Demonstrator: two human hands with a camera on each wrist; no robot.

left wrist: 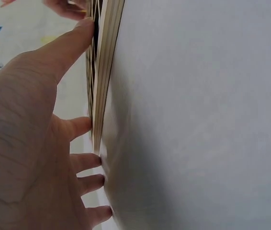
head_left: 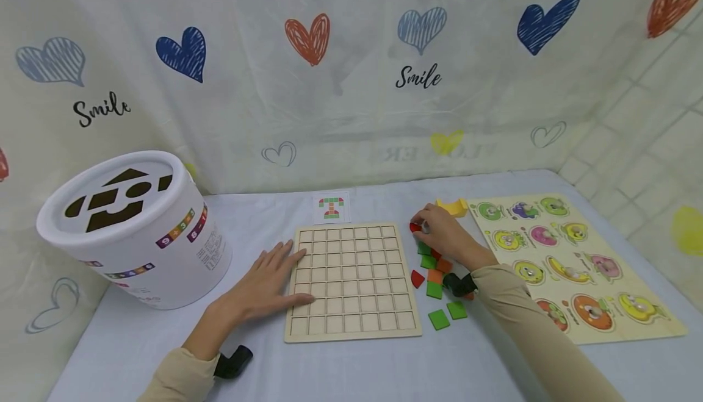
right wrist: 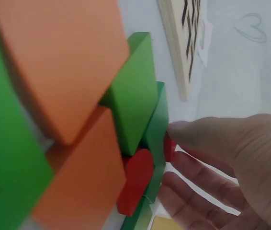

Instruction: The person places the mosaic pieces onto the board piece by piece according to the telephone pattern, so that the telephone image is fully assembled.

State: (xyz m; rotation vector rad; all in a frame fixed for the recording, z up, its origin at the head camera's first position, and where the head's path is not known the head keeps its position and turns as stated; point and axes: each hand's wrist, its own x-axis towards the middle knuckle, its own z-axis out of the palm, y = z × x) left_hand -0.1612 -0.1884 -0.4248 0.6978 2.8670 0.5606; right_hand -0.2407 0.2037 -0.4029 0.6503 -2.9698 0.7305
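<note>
A square wooden grid board [head_left: 351, 271] lies on the white cloth. My left hand [head_left: 262, 283] rests at its left side with fingers spread, the thumb and index fingertip over the board's edge. In the left wrist view the other fingertips [left wrist: 91, 184] touch the cloth beside the board. Right of the board, my right hand [head_left: 447, 234] pinches a small red piece [right wrist: 169, 146] between thumb and fingers, at the far end of a loose pile. Green squares [head_left: 434, 290], orange squares [head_left: 435, 276] and a red quarter-round piece [head_left: 417, 279] lie below that hand.
A pattern card [head_left: 331, 208] lies behind the board. Yellow pieces [head_left: 453, 207] sit beyond the right hand. A wooden fruit puzzle board [head_left: 595, 323] covers the right side, partly under the right forearm. A white bucket [head_left: 203, 268] with a cut-out lid stands at left.
</note>
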